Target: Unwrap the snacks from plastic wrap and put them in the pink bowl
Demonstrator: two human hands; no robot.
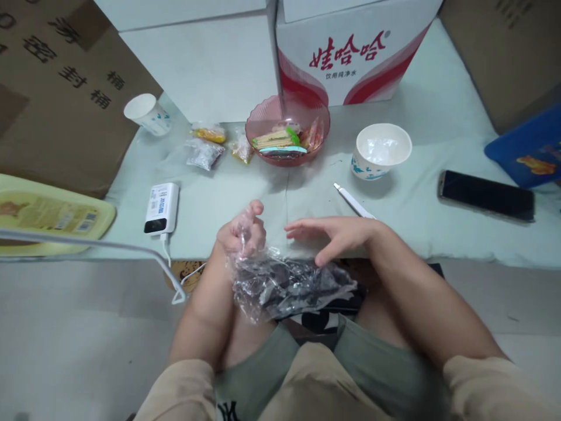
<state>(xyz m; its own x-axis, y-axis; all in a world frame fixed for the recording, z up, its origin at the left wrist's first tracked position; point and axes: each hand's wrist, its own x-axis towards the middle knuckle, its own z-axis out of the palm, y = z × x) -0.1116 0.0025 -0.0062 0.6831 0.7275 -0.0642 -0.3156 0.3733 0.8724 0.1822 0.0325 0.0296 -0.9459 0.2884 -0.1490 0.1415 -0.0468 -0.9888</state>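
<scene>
A crinkled clear plastic bag (pixel 291 286) hangs over my lap at the table's front edge; dark stuff shows through it, and I cannot tell whether that is inside or behind. My left hand (pixel 245 231) is closed around the bag's upper left end, with film bunched between its fingers. Above the bag's right part is my right hand (pixel 335 234), its fingers stretched out and apart, holding nothing. Whether its thumb touches the film is unclear. A white pen-like stick (pixel 353 200) lies just beyond the right hand.
Behind stand a pink bowl (pixel 287 158) of packets, small bags (pixel 205 153), and two paper cups (pixel 146 115) (pixel 372 169). A power bank (pixel 162 207) with a cable sits left, a phone (pixel 486 196) right. Boxes (pixel 205 70) line the back. A grey rod (pixel 131 245) crosses the left front.
</scene>
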